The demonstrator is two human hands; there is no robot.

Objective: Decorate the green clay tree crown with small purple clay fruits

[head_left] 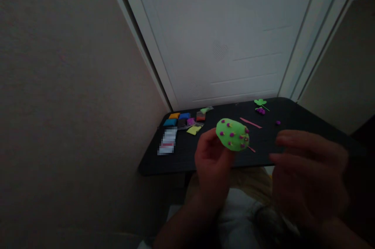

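My left hand [215, 159] is closed on a bright green clay piece [233, 135], a flat rounded shape dotted with several small purple balls and some yellowish bits. It is held up above the front part of the table. My right hand [310, 174] hovers to the right of the green clay piece, apart from it. Its thumb and fingers are bent with a gap between the tips, and nothing shows in them. Behind the clay piece, a pink modelling tool [252, 149] lies partly hidden, and a pink clay knife [250, 122] rests further back.
On the black table [155, 165], coloured clay packs [184, 116] sit at the left, near a yellow wrapper [194, 129] and a blurred white packet [168, 141]. At the back right lie a green leaf shape [260, 102], a purple cluster [260, 111] and a purple lump [278, 122]. A white door [234, 26] stands behind.
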